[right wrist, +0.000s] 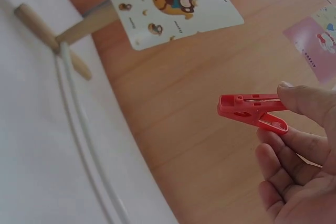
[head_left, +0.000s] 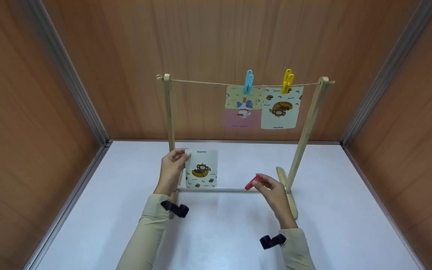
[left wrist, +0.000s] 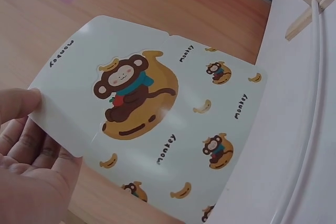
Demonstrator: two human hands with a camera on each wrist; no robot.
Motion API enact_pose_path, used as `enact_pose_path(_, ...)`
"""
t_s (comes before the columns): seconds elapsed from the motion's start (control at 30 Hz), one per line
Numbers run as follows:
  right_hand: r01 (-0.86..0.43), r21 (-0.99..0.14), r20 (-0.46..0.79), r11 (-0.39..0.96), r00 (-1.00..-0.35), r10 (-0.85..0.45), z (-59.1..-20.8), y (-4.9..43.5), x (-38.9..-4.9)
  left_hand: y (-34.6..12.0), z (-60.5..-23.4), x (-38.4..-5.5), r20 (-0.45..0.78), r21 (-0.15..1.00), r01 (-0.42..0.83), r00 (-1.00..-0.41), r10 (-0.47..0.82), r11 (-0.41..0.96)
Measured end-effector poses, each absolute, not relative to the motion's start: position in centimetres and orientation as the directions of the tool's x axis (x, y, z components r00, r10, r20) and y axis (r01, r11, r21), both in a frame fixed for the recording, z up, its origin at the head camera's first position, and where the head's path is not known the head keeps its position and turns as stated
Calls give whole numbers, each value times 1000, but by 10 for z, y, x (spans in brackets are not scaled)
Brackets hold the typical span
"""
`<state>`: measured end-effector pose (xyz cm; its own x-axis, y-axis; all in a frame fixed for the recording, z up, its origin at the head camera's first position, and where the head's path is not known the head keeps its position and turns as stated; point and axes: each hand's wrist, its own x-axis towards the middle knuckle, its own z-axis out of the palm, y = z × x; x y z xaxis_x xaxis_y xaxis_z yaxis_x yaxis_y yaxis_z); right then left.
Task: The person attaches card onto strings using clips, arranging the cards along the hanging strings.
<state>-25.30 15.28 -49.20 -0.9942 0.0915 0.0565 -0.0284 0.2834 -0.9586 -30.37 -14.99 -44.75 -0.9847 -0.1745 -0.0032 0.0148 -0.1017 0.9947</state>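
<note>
The left hand point(head_left: 171, 165) pinches the upper left corner of a monkey card point(head_left: 201, 168), holding it upright above the white worktop point(head_left: 219, 232), just in front of the left post of the wooden rack point(head_left: 168, 112). The right hand point(head_left: 274, 193) grips a red clothespin point(head_left: 252, 182) between thumb and fingers, near the rack's right post and above the lower crossbar point(head_left: 216, 190). On the string point(head_left: 201, 82) hang two cards: one under a blue clothespin point(head_left: 248, 81), one under a yellow clothespin point(head_left: 287, 80). Both hang toward the right end.
</note>
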Motion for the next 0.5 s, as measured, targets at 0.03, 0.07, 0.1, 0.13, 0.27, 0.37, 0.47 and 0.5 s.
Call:
enact_pose_path(0.03, -39, -957, 65, 287, -994, 83, -491, 152, -254, -149, -446, -304, 1, 995, 19, -984, -176, -101)
enact_pose_path(0.07, -45, -956, 70, 291, -995, 76, -489, 152, -254, -149, -444, -304, 5, 995, 23, -984, -178, -100)
enact_pose_path(0.1, -58, -953, 83, 298, -994, 69, -487, 151, -254, -148, -443, -304, 7, 995, 25, -983, -181, -100)
enact_pose_path(0.13, -64, -952, 87, 298, -994, 64, -486, 151, -255, -148, -441, -304, 9, 994, 29, -983, -183, -105)
enact_pose_path(0.27, -98, -950, 119, 295, -991, 54, -479, 150, -258, -145, -436, -305, 33, 991, 56, -982, -188, -122)
enact_pose_path(0.37, -111, -950, 130, 291, -990, 46, -474, 150, -260, -143, -433, -306, 54, 986, 83, -979, -195, -144)
enact_pose_path(0.47, -127, -948, 144, 291, -989, 37, -468, 149, -261, -142, -429, -307, 68, 981, 103, -977, -203, -164)
enact_pose_path(0.5, -130, -947, 146, 294, -989, 34, -466, 149, -261, -141, -427, -307, 71, 979, 107, -976, -206, -171)
